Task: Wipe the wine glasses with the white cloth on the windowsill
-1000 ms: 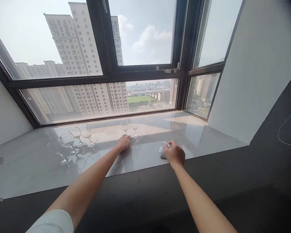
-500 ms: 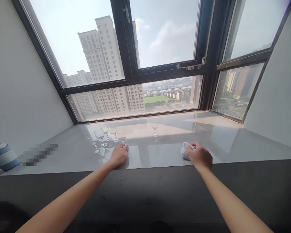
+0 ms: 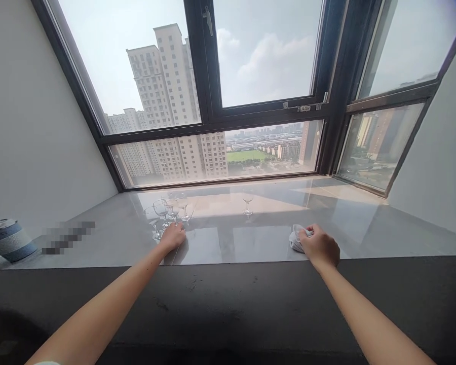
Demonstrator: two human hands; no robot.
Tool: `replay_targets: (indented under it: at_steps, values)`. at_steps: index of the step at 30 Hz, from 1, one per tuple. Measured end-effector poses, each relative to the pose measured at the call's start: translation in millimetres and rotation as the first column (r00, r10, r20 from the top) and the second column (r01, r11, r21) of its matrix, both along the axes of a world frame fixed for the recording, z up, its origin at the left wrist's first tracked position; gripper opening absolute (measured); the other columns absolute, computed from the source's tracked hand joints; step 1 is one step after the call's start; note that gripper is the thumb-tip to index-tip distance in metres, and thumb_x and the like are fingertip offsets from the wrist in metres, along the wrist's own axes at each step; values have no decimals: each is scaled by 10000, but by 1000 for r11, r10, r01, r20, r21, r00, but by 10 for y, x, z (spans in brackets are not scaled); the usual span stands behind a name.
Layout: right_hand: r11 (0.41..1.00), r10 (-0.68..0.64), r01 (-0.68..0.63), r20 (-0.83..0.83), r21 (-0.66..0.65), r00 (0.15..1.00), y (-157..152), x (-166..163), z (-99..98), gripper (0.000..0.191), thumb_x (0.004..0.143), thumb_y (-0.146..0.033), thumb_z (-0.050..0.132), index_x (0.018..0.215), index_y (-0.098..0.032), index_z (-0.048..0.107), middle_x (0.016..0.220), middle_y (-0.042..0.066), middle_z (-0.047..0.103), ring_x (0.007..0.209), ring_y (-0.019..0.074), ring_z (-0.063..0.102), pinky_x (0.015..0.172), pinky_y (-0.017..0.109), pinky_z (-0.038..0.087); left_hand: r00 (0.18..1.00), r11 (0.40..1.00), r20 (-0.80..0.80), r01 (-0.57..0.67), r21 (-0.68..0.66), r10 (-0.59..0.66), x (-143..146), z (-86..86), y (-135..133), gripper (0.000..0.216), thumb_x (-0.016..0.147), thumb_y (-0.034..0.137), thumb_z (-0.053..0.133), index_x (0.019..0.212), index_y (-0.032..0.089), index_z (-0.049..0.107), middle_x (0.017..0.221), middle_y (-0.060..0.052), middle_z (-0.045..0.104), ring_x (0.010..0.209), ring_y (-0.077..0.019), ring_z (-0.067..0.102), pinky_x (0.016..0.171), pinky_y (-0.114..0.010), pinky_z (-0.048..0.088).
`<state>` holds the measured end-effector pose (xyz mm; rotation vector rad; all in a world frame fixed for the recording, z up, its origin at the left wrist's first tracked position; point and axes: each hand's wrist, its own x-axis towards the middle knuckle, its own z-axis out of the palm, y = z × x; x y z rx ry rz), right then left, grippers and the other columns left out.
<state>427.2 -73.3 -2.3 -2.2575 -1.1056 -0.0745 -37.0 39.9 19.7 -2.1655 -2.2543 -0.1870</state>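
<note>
My left hand (image 3: 175,236) is closed around the foot or lower stem of a clear wine glass (image 3: 172,207); the fingers hide its base, and it stands upright on the shiny grey windowsill. Close about it are more stemmed glasses: one at the left (image 3: 152,217), one behind it (image 3: 161,209) and another to the right (image 3: 183,202). A bunched white cloth (image 3: 296,239) is gripped in my right hand (image 3: 322,246), low over the right part of the sill. A single wine glass (image 3: 248,202) stands apart, between the hands and farther back.
A blue-and-white striped container (image 3: 11,242) stands at the sill's left end, beside a blurred-out patch (image 3: 68,238). The dark-framed window (image 3: 213,124) rises behind the sill (image 3: 220,248), with white walls at both sides. The sill's front edge drops to a dark face (image 3: 228,304).
My left hand has slid left with the wine glass, bringing it in among the other glasses. My right hand still holds the cloth in about the same place. The view has shifted slightly.
</note>
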Motion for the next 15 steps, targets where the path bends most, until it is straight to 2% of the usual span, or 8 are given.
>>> replay_targets:
  at_steps: [3,5,7,9,11,15]
  values:
    - [1000,5,-5,7,2,1000,-12,-8,10,341,819,-471,453,930,-217,652,822,78,674,744,229,614,546,274,280,998,997,21,-62,39,61,76,-26,-89,563,837,296,382,1386,172,385,1383,-169,423,1286,-329,369,1006,-429,326]
    - [1000,9,-9,16,7,1000,-23,-13,18,337,826,-463,444,927,-219,652,807,75,671,726,221,605,546,269,282,993,989,47,-111,102,106,194,-21,-203,552,830,288,395,1371,179,400,1377,-175,408,1270,-362,359,1000,-470,317]
    - [1000,4,-4,18,10,1000,-32,-18,24,335,829,-459,435,930,-222,651,795,73,668,703,214,591,543,265,284,993,978,82,-96,184,82,393,3,-321,504,825,261,399,1321,187,452,1332,-166,426,1240,-360,368,997,-478,315]
    - [1000,-2,1,15,11,1000,-38,-24,30,331,827,-455,435,931,-225,650,787,71,665,687,210,582,539,263,282,992,969,102,48,243,-75,679,30,-398,441,828,227,391,1249,191,515,1238,-140,482,1188,-314,409,1005,-437,322]
    - [1000,-8,8,7,9,1000,-36,-28,34,327,825,-451,442,931,-224,651,783,71,664,682,206,580,539,262,280,954,947,140,229,225,-264,1036,42,-400,398,823,189,388,1177,193,569,1177,-117,511,1153,-267,435,1013,-386,329]
    - [1000,-20,20,7,5,1000,-23,-29,33,318,834,-434,449,940,-214,651,785,71,665,695,200,590,551,259,282,859,883,210,444,150,-467,1810,11,-195,431,847,198,383,1244,214,550,1263,-112,466,1190,-240,435,1001,-353,348]
